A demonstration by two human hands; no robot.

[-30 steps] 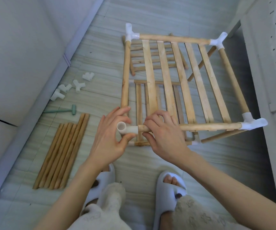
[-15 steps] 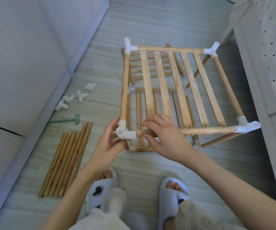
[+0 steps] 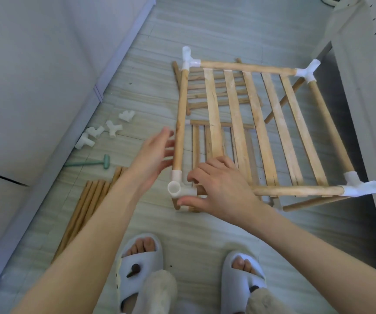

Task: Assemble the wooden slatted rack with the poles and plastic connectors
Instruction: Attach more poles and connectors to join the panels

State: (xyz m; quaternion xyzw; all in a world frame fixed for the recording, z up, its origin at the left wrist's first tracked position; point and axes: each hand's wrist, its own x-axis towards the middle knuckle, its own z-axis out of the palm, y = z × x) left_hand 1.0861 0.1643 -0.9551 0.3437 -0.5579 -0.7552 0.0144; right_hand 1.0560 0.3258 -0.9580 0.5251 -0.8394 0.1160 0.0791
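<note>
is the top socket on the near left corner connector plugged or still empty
Empty: the near-left connector shows an open round socket facing up, with no pole in it.

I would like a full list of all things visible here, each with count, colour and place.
slatted rack: one, light wood, standing on the floor, centre
corner connectors: four, white, on the rack's top corners
loose connectors: four, white, on the floor, left
mallet: one, green, floor near the loose connectors
spare poles: one bundle, wood, floor lower left
slippers: two, white, bottom
left hand: open, beside the left pole
right hand: on the near pole
</note>
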